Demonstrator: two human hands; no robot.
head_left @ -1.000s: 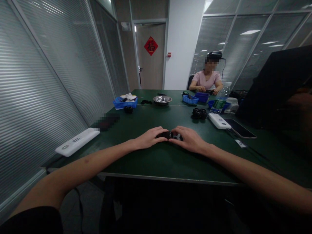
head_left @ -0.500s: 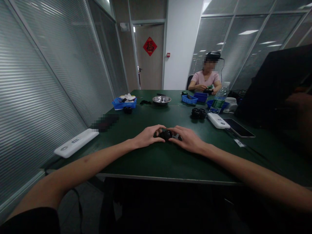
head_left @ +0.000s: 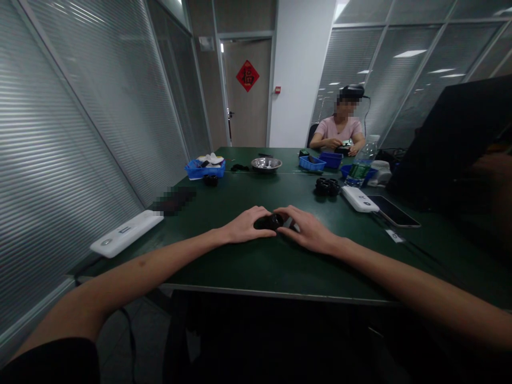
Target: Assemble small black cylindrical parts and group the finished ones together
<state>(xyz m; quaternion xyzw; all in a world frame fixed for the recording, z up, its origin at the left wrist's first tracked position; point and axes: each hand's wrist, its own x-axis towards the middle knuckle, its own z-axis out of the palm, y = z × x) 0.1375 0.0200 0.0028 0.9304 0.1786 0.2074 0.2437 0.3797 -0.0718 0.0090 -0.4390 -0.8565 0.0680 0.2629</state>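
Note:
Low over the middle of the green table (head_left: 240,261), a small black cylindrical part (head_left: 275,221) sits between my two hands; its exact kind does not show. My left hand (head_left: 247,226) is closed round its left side, thumb in front and fingers behind. From the right, my right hand (head_left: 304,226) grips its end with thumb and forefinger, the other fingers curled behind. My fingers hide some of the part. Farther back on the right lies a pair of black ring-shaped pieces (head_left: 327,186), and a similar black piece (head_left: 210,180) is at the left.
White power banks lie left (head_left: 126,233) and right (head_left: 359,199), beside a phone (head_left: 394,210). A water bottle (head_left: 362,165), metal bowl (head_left: 266,165) and blue baskets (head_left: 205,169) stand farther back. A monitor (head_left: 452,133) blocks the right side. A co-worker (head_left: 339,130) sits at the far end.
The black part has turned between my hands, and its open-looking end now faces more to the right. My left fingers sit closer round it. My forearms have barely moved.

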